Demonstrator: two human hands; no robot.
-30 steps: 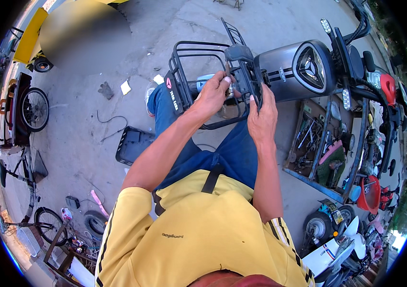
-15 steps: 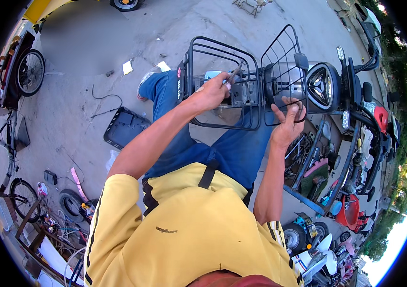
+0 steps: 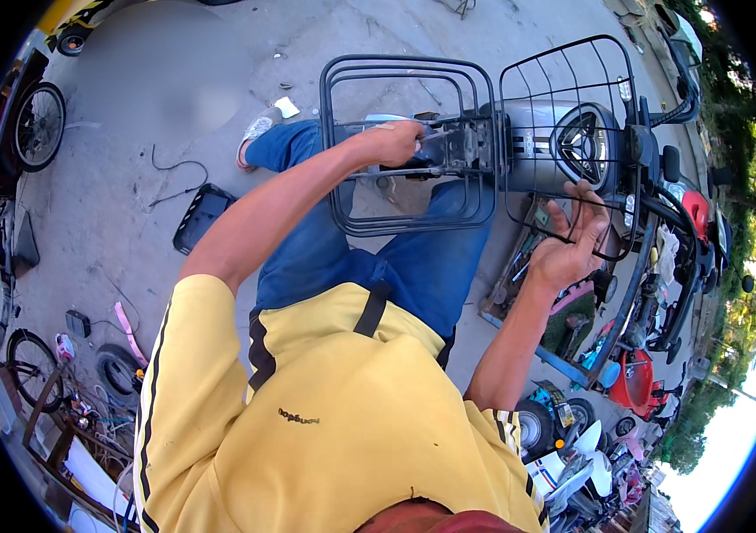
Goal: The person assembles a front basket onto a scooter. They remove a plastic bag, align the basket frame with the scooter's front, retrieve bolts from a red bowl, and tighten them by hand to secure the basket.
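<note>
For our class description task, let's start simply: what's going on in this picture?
A person in a yellow shirt is working with both hands on a black wire basket. The left hand reaches over the basket; whatever it may be holding is hard to make out. The right hand, its fingers loosely spread, is at the near corner of the wire lid, which is open to the right. A grey scooter front shows through the lid.

Left hand [image 3: 398,142]: fingertips mostly hidden; a held item cannot be confirmed from this angle. Blue-framed crate [image 3: 564,366]: partly obscured by right hand [image 3: 575,244]. Red headwear [image 3: 449,522]: cut off at lower edge. Upper-left ground patch [image 3: 165,71]: blurred.
</note>
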